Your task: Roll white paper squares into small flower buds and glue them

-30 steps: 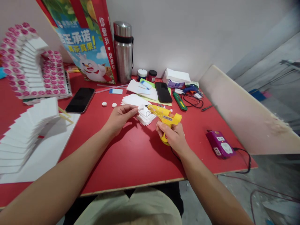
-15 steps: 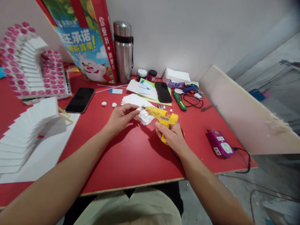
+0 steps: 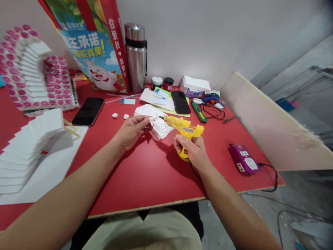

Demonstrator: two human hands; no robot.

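Observation:
My right hand [image 3: 191, 147] is wrapped round the handle of a yellow hot glue gun [image 3: 178, 122], whose nozzle points left. Between the fingertips of my left hand [image 3: 134, 130] is a small crumpled piece of white paper [image 3: 153, 119], just left of the nozzle tip. Below and behind it lies a pile of white paper sheets [image 3: 162, 129], partly covered by my hand and the gun. Two small white rolled pieces, one of them a paper roll [image 3: 126, 116], rest on the table left of the pile.
On the red table [image 3: 145, 180] stand a pink-and-white paper model [image 3: 57, 80], a fanned white stair model [image 3: 33, 146] and a steel flask [image 3: 136, 59]. Phones, one a black phone [image 3: 88, 111], a green cutter [image 3: 199, 111] and a purple power socket [image 3: 244, 159] lie around.
The glue gun has shifted slightly right, away from my left fingers. My left hand has drawn back a little and turned, so the white paper piece now shows more.

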